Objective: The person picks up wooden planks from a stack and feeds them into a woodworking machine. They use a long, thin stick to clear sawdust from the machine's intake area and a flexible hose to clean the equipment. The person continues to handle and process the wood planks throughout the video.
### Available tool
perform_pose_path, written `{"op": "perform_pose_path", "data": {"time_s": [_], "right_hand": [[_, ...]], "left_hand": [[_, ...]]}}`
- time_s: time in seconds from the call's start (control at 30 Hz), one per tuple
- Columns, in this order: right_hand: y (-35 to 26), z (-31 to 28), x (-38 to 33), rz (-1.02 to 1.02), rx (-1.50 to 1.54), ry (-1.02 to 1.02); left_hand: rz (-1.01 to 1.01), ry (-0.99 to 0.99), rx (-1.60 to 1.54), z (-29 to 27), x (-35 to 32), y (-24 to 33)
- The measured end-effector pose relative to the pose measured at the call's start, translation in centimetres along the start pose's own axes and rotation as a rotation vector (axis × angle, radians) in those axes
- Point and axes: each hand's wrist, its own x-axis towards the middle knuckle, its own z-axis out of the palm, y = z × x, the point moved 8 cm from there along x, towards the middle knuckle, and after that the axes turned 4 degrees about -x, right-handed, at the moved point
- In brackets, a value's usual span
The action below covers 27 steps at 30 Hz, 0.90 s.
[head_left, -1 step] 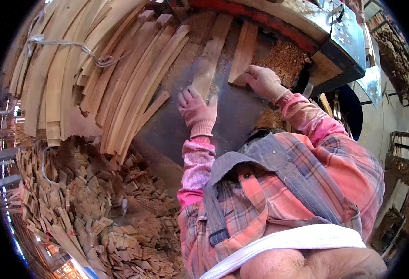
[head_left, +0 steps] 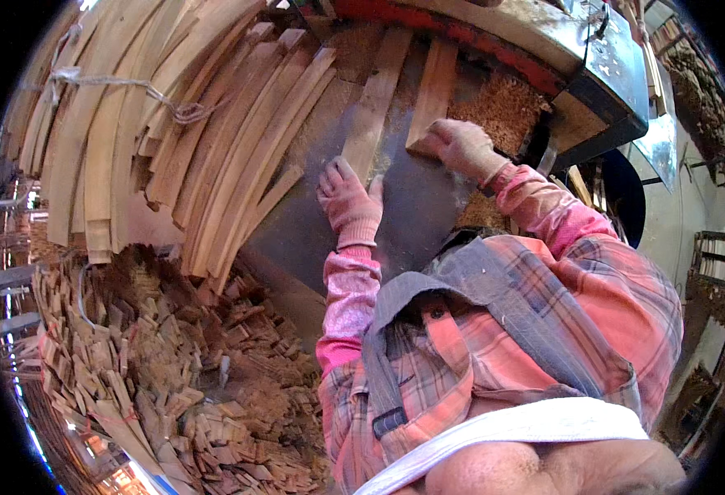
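My left hand, in a pale work glove, is at the near end of a flat wooden strip. That end lies between its fingers and thumb. The strip stretches away across a dark metal table. To its right, a second, reddish-brown wooden strip lies on the same table. The gloved fingers of my right hand are closed on its near end; the fingertips are partly hidden. Both strips run toward the red-edged machine at the far side.
Long curved wooden strips are stacked at the left, some bound with pale cord. Offcuts heap below them. Sawdust is piled right of the second strip, near a metal box-shaped housing.
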Motion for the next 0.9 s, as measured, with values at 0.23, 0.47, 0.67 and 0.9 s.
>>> {"op": "perform_pose_path", "data": {"time_s": [0.23,0.47,0.67,0.9], "right_hand": [[-13.0,5.5,7.3,-0.693,-0.014,0.159],[-16.8,8.9,11.7,-0.54,-0.209,0.169],[-17.2,9.2,12.0,-0.551,-0.299,0.166],[-10.0,7.4,7.6,-0.546,-0.278,-0.006]], "left_hand": [[0.302,0.161,-0.078,2.0,-0.2,-1.9],[0.137,-0.117,-0.04,3.6,3.4,-6.2],[0.004,-0.244,-0.341,3.0,4.4,-5.7],[0.082,-0.238,0.101,3.3,-1.6,4.7]]}}
